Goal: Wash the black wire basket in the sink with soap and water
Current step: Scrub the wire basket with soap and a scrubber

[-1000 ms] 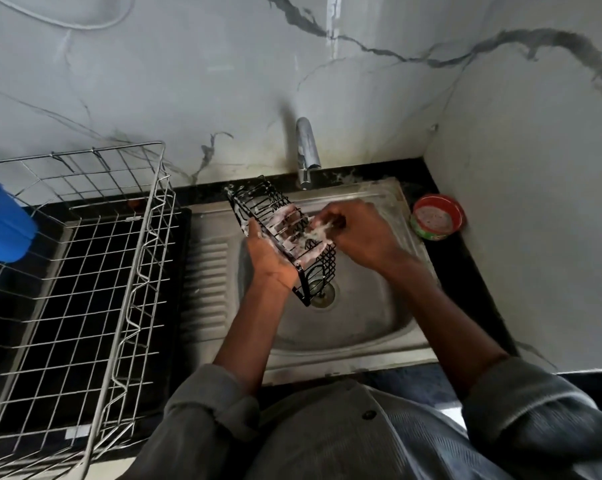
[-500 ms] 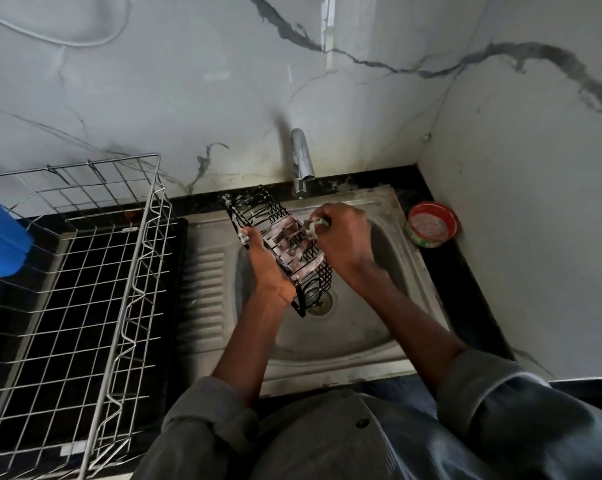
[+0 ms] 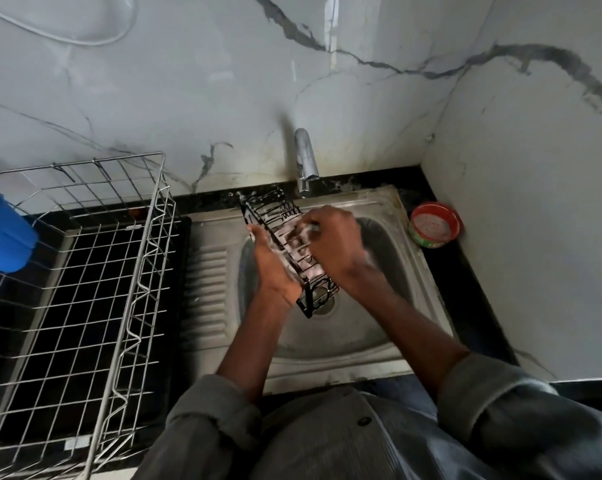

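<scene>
Basket (image 3: 285, 251), black wire, is held tilted over the sink (image 3: 389, 323) bowl, drain at its 6 o'clock. Left hand (image 3: 275, 268) grips the long side; right hand (image 3: 334, 244) pinches a small scrubber, rubbing the wires. Likely light, stiff, soap-slick; hold by the frame.

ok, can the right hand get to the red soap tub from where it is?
Probably yes. The red soap tub sits uncovered on the counter right of the sink, with nothing between it and the right hand, though that hand is busy on the black wire basket.
</scene>
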A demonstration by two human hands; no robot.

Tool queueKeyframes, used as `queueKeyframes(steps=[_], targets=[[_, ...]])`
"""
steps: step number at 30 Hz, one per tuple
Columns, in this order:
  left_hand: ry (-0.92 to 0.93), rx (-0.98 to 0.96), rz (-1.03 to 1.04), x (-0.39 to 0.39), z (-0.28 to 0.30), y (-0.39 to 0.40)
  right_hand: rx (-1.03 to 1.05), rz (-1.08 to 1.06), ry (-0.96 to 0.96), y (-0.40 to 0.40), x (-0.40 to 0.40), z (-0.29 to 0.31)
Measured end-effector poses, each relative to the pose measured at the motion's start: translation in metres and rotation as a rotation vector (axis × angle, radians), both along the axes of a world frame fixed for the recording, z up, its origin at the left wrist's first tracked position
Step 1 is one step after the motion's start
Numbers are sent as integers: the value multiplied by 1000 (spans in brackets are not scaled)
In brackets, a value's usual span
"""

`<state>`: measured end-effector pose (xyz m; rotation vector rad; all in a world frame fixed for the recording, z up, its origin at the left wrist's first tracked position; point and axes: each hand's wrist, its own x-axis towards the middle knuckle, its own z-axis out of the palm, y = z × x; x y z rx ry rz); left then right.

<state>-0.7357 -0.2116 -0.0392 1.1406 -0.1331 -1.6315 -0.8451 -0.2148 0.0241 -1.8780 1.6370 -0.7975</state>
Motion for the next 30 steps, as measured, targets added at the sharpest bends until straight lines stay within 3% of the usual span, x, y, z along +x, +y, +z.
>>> queueKeyframes(steps=[2, 5, 8, 11, 13, 15, 17, 21, 24, 27, 30], targets=[[-21, 32, -24, -3, 0, 1, -16, -48, 47, -2, -7, 1], [55, 28, 58, -5, 8, -2, -57, 81, -86, 17, 13, 1], [86, 13, 83, -4, 17, 1, -121, 141, -51, 18, 12, -2], [-28, 21, 59, -4, 20, 3, -132, 23, 84, 9, -8, -2], [-2, 23, 81, -1, 17, -1, -140, 2, 22, 14, -6, -3], [36, 54, 113, 7, 15, -4, -179, 207, -67, 27, 6, -7], [85, 56, 133, 12, 14, -6, -229, 348, -3, 32, 10, -16], [-10, 28, 158, 13, 20, 0, -121, 34, 163, 10, -12, -23], [25, -26, 153, 17, 21, -3, -68, -137, 52, 15, -9, -25], [56, -48, 214, 20, 19, -11, -212, 17, -80, 40, 17, -22], [68, -21, 254, 21, 17, -16, -331, 121, -28, 36, 14, -17]])
